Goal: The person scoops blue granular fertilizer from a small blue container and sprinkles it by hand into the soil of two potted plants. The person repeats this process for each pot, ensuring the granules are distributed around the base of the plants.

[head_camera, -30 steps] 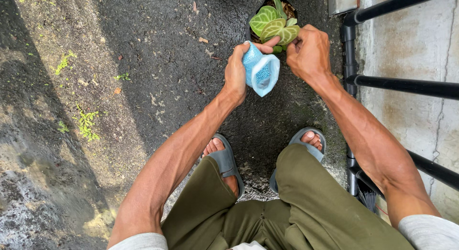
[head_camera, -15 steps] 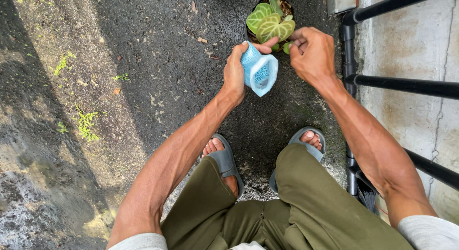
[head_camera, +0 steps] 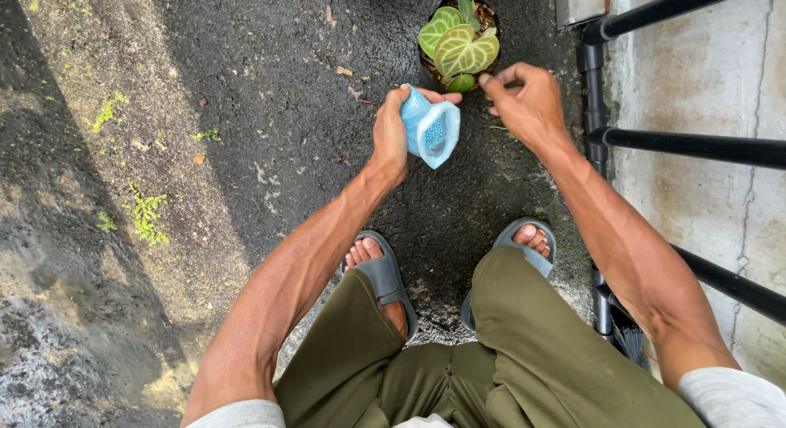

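My left hand (head_camera: 395, 129) grips a small clear plastic bag (head_camera: 432, 132) holding blue granules, its mouth turned towards my right hand. My right hand (head_camera: 524, 103) hovers just right of the bag with fingertips pinched together; whether anything lies between them I cannot tell. Just beyond both hands stands a small black pot (head_camera: 426, 71) with a plant (head_camera: 458, 43) of green, pale-veined, heart-shaped leaves. I am squatting, with my feet in grey sandals (head_camera: 385, 277) below the hands.
Wet dark asphalt (head_camera: 270, 109) with patches of green moss (head_camera: 143, 215) spreads to the left. A black metal railing (head_camera: 696, 146) and a pale concrete wall (head_camera: 704, 76) stand close on the right.
My right hand has drawn back from the plant's leaves, down and to the right, its fingers now pinched. The left hand still holds the bag in about the same place.
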Demonstrator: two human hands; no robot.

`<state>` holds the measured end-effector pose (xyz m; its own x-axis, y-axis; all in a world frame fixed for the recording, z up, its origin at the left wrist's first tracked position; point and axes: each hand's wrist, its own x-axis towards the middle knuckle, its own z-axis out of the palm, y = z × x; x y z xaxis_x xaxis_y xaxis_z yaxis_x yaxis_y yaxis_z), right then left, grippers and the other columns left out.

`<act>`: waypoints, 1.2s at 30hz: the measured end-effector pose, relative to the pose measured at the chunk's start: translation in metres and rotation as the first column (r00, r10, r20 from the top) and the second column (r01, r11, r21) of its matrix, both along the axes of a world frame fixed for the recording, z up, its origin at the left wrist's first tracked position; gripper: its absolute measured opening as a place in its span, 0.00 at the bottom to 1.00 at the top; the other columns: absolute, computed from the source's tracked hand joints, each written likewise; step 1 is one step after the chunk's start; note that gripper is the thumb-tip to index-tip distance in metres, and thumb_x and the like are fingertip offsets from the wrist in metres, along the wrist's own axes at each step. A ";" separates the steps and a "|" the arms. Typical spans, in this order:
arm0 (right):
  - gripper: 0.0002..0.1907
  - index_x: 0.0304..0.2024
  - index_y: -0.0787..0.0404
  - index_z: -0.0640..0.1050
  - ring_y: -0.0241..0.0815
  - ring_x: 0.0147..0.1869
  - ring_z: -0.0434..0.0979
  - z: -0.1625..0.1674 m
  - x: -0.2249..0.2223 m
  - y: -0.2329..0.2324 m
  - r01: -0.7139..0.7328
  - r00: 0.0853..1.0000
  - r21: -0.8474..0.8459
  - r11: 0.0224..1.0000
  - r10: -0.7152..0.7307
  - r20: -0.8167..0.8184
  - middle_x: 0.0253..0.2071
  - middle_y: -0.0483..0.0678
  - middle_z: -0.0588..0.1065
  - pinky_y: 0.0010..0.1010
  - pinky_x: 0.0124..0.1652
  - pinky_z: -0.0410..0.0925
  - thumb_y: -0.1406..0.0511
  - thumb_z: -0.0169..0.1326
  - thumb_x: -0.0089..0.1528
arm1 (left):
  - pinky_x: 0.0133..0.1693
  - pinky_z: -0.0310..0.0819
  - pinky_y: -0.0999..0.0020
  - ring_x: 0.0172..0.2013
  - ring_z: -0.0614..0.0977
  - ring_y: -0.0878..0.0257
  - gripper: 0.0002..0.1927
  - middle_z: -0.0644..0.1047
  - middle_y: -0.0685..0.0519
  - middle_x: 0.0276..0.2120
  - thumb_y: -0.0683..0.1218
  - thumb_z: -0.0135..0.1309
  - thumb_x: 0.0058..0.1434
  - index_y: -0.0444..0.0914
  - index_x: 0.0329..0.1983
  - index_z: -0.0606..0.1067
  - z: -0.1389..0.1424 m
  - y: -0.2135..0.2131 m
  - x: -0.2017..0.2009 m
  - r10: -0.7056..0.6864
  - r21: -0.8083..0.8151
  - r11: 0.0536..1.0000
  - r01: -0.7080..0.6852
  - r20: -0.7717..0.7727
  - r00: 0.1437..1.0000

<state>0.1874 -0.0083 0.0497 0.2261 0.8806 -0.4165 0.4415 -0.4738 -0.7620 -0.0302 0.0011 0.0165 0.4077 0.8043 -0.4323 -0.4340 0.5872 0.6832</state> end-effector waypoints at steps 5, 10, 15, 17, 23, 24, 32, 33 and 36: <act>0.04 0.38 0.69 0.76 0.43 0.40 0.83 -0.010 -0.005 0.015 0.000 0.995 0.014 1.000 0.001 -0.102 0.40 0.61 0.78 0.31 0.41 0.78 0.71 0.53 0.65 | 0.49 0.81 0.58 0.41 0.85 0.51 0.27 0.82 0.34 0.49 0.52 0.28 0.70 0.29 0.42 0.75 -0.006 -0.006 -0.004 -0.017 -0.023 1.000 0.017 -0.016 1.000; 0.03 0.36 0.69 0.73 0.47 0.51 0.84 0.006 0.032 0.040 -0.173 0.979 0.182 0.968 0.190 -0.079 0.60 0.62 0.73 0.33 0.43 0.78 0.77 0.49 0.65 | 0.50 0.81 0.57 0.42 0.85 0.50 0.27 0.82 0.35 0.48 0.52 0.28 0.69 0.29 0.41 0.75 -0.009 -0.010 -0.003 -0.049 -0.047 0.998 0.048 -0.021 0.999; 0.01 0.41 0.66 0.71 0.51 0.50 0.85 0.011 0.046 0.053 -0.149 0.989 0.234 0.961 0.148 0.022 0.57 0.69 0.74 0.32 0.44 0.77 0.74 0.49 0.69 | 0.50 0.81 0.58 0.42 0.85 0.50 0.28 0.82 0.36 0.47 0.52 0.27 0.69 0.29 0.41 0.76 -0.008 -0.014 0.002 -0.087 -0.039 0.996 0.085 -0.039 0.995; 0.03 0.40 0.66 0.71 0.53 0.49 0.85 0.008 0.040 0.041 0.003 0.999 0.197 0.980 0.005 -0.042 0.55 0.69 0.74 0.31 0.42 0.78 0.72 0.49 0.69 | 0.50 0.81 0.58 0.43 0.85 0.51 0.28 0.82 0.36 0.47 0.52 0.27 0.69 0.29 0.41 0.76 -0.008 -0.013 0.002 -0.096 -0.045 0.995 0.094 -0.059 0.994; 0.08 0.39 0.68 0.73 0.54 0.52 0.84 -0.002 -0.006 -0.003 0.257 0.912 0.053 0.965 -0.224 -0.344 0.53 0.68 0.73 0.36 0.39 0.79 0.67 0.52 0.67 | 0.50 0.80 0.58 0.42 0.85 0.50 0.28 0.82 0.35 0.47 0.52 0.28 0.69 0.28 0.41 0.76 -0.014 -0.011 0.003 -0.069 -0.057 0.996 0.067 -0.028 0.997; 0.10 0.39 0.68 0.73 0.53 0.52 0.83 -0.004 -0.012 -0.003 0.256 0.902 0.019 0.966 -0.232 -0.363 0.52 0.67 0.73 0.36 0.39 0.79 0.65 0.54 0.67 | 0.50 0.80 0.58 0.42 0.85 0.50 0.28 0.82 0.35 0.47 0.52 0.28 0.69 0.28 0.41 0.76 -0.015 -0.011 0.004 -0.075 -0.064 0.995 0.072 -0.035 0.997; 0.05 0.32 0.68 0.73 0.53 0.48 0.87 -0.008 -0.013 0.015 0.284 0.908 0.035 0.958 -0.257 -0.331 0.45 0.64 0.78 0.37 0.39 0.79 0.72 0.51 0.63 | 0.49 0.81 0.59 0.41 0.86 0.52 0.28 0.83 0.38 0.46 0.52 0.27 0.69 0.29 0.42 0.76 -0.014 -0.017 0.004 -0.083 -0.060 0.995 0.082 -0.010 0.997; 0.04 0.30 0.68 0.72 0.53 0.47 0.87 -0.007 -0.008 0.017 0.260 0.917 0.039 0.965 -0.234 -0.324 0.45 0.63 0.78 0.36 0.40 0.79 0.73 0.50 0.62 | 0.46 0.82 0.59 0.39 0.85 0.52 0.28 0.83 0.38 0.43 0.52 0.28 0.69 0.29 0.42 0.77 -0.013 -0.016 0.002 -0.079 -0.066 0.995 0.075 -0.066 0.995; 0.06 0.33 0.65 0.73 0.53 0.49 0.85 -0.002 0.015 0.032 -0.019 0.964 0.073 0.997 0.037 -0.263 0.45 0.66 0.76 0.35 0.46 0.78 0.74 0.49 0.66 | 0.40 0.82 0.59 0.34 0.84 0.54 0.28 0.82 0.40 0.36 0.54 0.29 0.70 0.31 0.43 0.78 -0.011 -0.016 0.003 -0.082 -0.116 0.991 0.065 -0.149 0.985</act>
